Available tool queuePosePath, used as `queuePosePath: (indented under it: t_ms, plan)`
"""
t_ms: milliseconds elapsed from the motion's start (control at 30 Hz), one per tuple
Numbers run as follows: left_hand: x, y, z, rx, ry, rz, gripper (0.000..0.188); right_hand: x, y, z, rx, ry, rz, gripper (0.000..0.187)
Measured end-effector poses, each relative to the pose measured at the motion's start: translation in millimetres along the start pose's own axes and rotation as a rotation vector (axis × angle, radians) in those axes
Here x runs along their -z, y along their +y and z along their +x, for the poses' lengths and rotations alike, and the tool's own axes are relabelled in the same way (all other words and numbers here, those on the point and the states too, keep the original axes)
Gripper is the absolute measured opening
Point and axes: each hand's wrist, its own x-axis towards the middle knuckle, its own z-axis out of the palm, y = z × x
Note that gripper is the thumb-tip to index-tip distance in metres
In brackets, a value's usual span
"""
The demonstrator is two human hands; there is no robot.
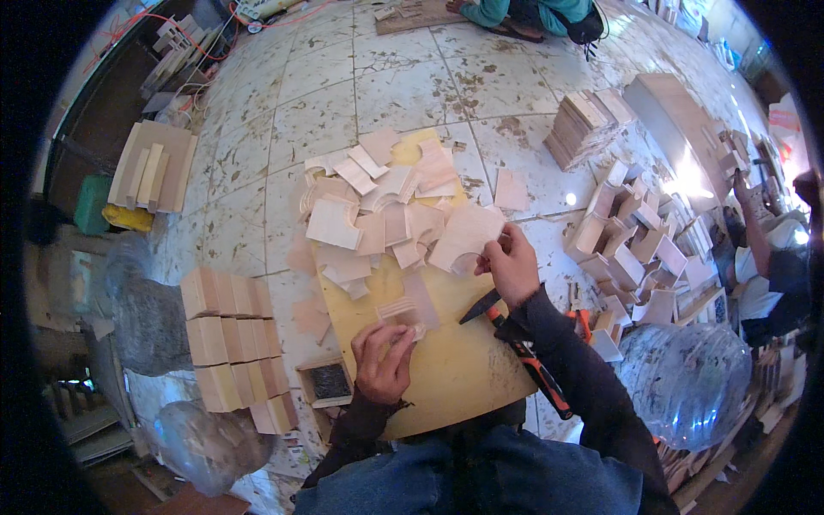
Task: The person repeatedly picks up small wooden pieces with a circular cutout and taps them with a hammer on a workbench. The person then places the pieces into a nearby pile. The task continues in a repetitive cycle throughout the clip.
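Observation:
My right hand (513, 264) pinches the edge of a pale plywood panel (468, 233) with a curved notch, tilted over the pile. Curled round a small light wooden piece (397, 311), my left hand (384, 362) is low over the yellow board (446, 369). Part of that piece is hidden by the fingers. Beyond both hands, a loose heap of notched plywood pieces (333, 223) covers the far part of the board. A hammer (542, 382) with an orange and black handle lies beneath my right forearm, its dark head on the board.
At left stand rows of wooden blocks (230, 342) and a small tray (330, 383) with dark contents. Rightward are a jumble of joined wooden parts (635, 232), a plywood stack (584, 129) and a clear plastic bundle (687, 386). Other people sit at the far side (532, 13) and right (768, 257).

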Motion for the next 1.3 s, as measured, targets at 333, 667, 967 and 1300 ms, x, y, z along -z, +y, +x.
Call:
queuePosePath:
  t_ms: [333, 667, 967, 1300]
  plan:
    - [-21, -7, 22, 0.055, 0.127, -0.044, 0.047, -20, -34, -55, -0.074, -0.258, 0.276, 0.049]
    - [-42, 5, -5, 0.425, 0.314, -0.579, 0.087, -50, -12, -74, 0.096, -0.116, 0.363, 0.034]
    - [-31, 12, 0, 0.302, 0.171, -0.272, 0.081, -56, 9, -79, 0.102, -0.162, 0.277, 0.045]
    - [-29, 12, 10, 0.345, 0.264, -0.224, 0.027, -41, 25, -94, 0.335, -0.194, -0.127, 0.046]
